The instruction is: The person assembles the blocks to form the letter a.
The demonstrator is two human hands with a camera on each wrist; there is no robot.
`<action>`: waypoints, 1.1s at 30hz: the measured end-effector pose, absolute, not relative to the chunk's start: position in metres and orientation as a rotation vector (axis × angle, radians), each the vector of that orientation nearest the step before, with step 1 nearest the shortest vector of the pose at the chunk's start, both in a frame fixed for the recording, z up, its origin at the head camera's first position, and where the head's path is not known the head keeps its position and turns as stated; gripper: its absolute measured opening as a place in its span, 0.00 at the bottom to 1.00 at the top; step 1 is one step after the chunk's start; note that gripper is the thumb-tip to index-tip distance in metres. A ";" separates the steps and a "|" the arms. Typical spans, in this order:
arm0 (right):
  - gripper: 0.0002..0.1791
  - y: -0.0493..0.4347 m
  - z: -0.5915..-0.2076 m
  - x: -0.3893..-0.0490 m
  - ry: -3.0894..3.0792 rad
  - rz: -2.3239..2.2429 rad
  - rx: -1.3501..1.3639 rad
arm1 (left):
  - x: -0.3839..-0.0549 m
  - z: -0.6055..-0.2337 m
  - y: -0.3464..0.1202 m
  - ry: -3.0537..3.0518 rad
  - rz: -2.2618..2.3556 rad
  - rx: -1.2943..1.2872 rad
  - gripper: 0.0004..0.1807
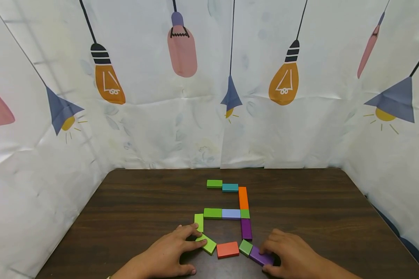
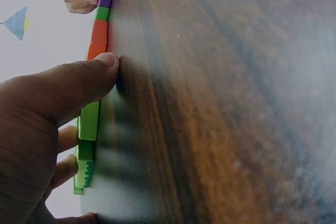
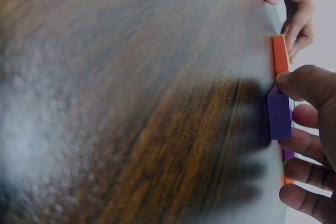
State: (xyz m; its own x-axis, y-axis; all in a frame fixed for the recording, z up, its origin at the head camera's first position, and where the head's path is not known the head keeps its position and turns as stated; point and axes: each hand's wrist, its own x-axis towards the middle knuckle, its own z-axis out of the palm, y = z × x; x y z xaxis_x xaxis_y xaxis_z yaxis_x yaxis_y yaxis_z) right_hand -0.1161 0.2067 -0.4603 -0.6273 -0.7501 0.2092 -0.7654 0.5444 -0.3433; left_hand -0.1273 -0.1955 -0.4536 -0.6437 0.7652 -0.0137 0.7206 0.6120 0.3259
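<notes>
The fingertips of my left hand (image 1: 169, 250) touch a tilted lime green block (image 1: 209, 246) and the upright lime green block (image 1: 198, 220) behind it; its thumb is spread apart on the table side. On the right, my right hand (image 1: 293, 254) pinches a slanted purple block (image 1: 260, 256) between thumb and fingers. That block meets a small green block (image 1: 246, 247). An orange-red block (image 1: 227, 250) lies between the two hands, close to the lime block. In the right wrist view, the thumb is at one end of the purple block (image 3: 280, 116) and a finger at the other.
Beyond the hands, more flat blocks form a joined line: a dark purple block (image 1: 246, 228), a lavender block (image 1: 231, 214), a green block (image 1: 213, 213), an orange block (image 1: 243, 198), and a teal block (image 1: 230, 188). They lie on a dark wooden table (image 1: 143, 209) before a patterned curtain (image 1: 146, 128).
</notes>
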 end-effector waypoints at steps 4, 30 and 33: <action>0.13 0.206 -0.460 -0.115 -2.726 0.631 1.337 | -0.127 -0.453 -0.196 2.686 0.432 1.238 0.38; 0.28 0.220 -0.451 -0.129 -2.912 0.544 0.912 | -0.133 -0.452 -0.189 2.834 0.310 1.392 0.39; 0.29 0.222 -0.452 -0.135 -2.893 0.528 0.867 | -0.137 -0.452 -0.188 2.834 0.361 1.347 0.44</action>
State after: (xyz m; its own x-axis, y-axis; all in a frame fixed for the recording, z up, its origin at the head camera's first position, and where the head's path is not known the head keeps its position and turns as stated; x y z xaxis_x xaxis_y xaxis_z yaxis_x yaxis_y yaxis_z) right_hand -0.1345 0.2219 -0.4519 -0.8374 -0.5201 0.1682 -0.5460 0.7810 -0.3033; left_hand -0.1368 -0.1878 -0.4521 -0.6362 0.7632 0.1131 0.7671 0.6102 0.1979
